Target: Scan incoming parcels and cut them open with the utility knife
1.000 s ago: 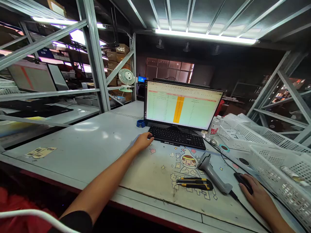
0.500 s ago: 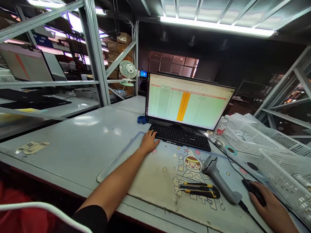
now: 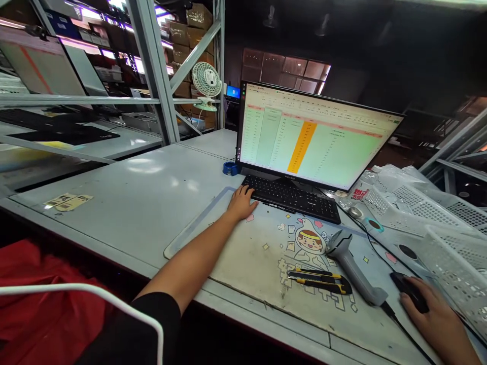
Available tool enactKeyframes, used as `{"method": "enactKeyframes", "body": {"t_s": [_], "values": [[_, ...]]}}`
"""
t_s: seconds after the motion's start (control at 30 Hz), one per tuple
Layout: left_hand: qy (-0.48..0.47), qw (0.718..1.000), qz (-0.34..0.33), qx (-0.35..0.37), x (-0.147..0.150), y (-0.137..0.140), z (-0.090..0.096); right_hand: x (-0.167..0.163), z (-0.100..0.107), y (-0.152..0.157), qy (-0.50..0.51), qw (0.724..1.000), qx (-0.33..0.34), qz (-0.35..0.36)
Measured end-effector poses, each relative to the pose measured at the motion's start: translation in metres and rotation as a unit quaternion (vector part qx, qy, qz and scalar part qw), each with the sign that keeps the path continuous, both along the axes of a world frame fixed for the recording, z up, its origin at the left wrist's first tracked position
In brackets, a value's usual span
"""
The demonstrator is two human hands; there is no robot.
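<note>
My left hand (image 3: pixel 241 202) rests with its fingers spread over the left end of a black keyboard (image 3: pixel 292 197). At the lower right, my right hand (image 3: pixel 437 312) is curved over a black computer mouse (image 3: pixel 411 291). Behind the keyboard stands a monitor (image 3: pixel 308 137) showing a spreadsheet with one orange column. Between my hands, on a cartoon desk mat (image 3: pixel 243 263), lie a grey barcode scanner (image 3: pixel 355 268) with a black cable and yellow-and-black utility knives (image 3: pixel 319 280).
White perforated baskets (image 3: pixel 422 208) crowd the right side. A blue tape roll (image 3: pixel 230 169) sits beside the monitor. Yellowish labels (image 3: pixel 68 202) lie at the left of the white table (image 3: pixel 152 218). A small fan (image 3: pixel 206 81) is near the metal frame (image 3: pixel 152 61).
The head view has tilted downward and shifted a little left, so the desk items appear higher and further right. Both hands stay on the keyboard and mouse.
</note>
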State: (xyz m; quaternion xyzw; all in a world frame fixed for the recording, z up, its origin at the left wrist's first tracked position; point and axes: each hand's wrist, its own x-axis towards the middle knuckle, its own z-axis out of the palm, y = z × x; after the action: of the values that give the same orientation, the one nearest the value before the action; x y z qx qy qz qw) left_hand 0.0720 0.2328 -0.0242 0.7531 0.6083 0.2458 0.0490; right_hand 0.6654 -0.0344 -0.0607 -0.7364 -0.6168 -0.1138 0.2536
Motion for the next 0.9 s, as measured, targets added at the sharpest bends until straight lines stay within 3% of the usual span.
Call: {"method": "enactKeyframes", "body": {"t_s": [0.13, 0.4, 0.9], "values": [[0.006, 1.000, 0.001, 0.010, 0.001, -0.001, 0.002, 0.004, -0.004, 0.002, -0.017, 1.000, 0.003, -0.004], [0.017, 0.999, -0.003, 0.030, -0.001, 0.011, -0.003, -0.031, 0.015, -0.001, -0.015, 0.999, 0.020, -0.034], [0.039, 0.998, 0.009, 0.041, -0.004, 0.019, -0.009, -0.032, 0.015, -0.001, -0.014, 0.998, 0.052, -0.037]]}}
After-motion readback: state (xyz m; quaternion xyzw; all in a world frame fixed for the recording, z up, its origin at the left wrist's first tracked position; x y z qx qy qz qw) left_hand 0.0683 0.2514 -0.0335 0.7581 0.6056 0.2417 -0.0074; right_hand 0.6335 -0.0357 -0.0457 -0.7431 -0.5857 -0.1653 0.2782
